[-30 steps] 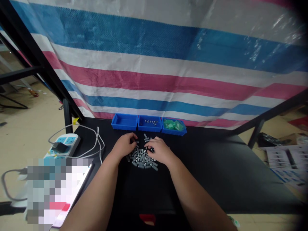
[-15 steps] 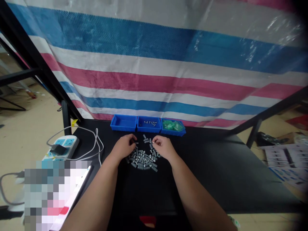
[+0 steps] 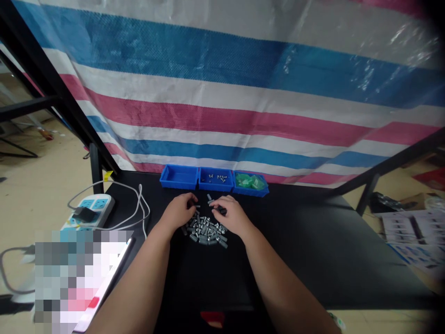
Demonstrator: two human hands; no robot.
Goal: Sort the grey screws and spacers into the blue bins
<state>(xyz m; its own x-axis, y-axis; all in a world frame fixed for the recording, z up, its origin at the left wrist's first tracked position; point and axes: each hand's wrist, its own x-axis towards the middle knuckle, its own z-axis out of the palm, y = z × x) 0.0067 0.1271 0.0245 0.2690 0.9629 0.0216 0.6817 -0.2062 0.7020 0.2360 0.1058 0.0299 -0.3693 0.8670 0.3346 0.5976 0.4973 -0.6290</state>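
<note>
Right hand [image 3: 231, 214] had moved in and down toward the pile since the earlier frame, narrowing the gap to the left hand, though the hands stayed apart.

Power strip [image 3: 91, 206]: white and blue, black plug inserted, at the left end of the black table [image 3: 295, 260].

Left hand [image 3: 179, 208]: fingers curled, tips just beside a loose screw [image 3: 197, 206]; hold on it could not be told.

Loose screws [image 3: 205, 232]: grey metal, heaped on the table between and just nearer than the hands, long axes lying in mixed directions.

Right hand: fingers curled down on a small dark piece [image 3: 221, 210]; grip partly hidden, could not be told.

Blue plastic trays [image 3: 179, 177]: three, side by side beyond the hands, the middle one [image 3: 215, 180] holding a few small screws, the right one [image 3: 250, 182] green bagged items
</note>
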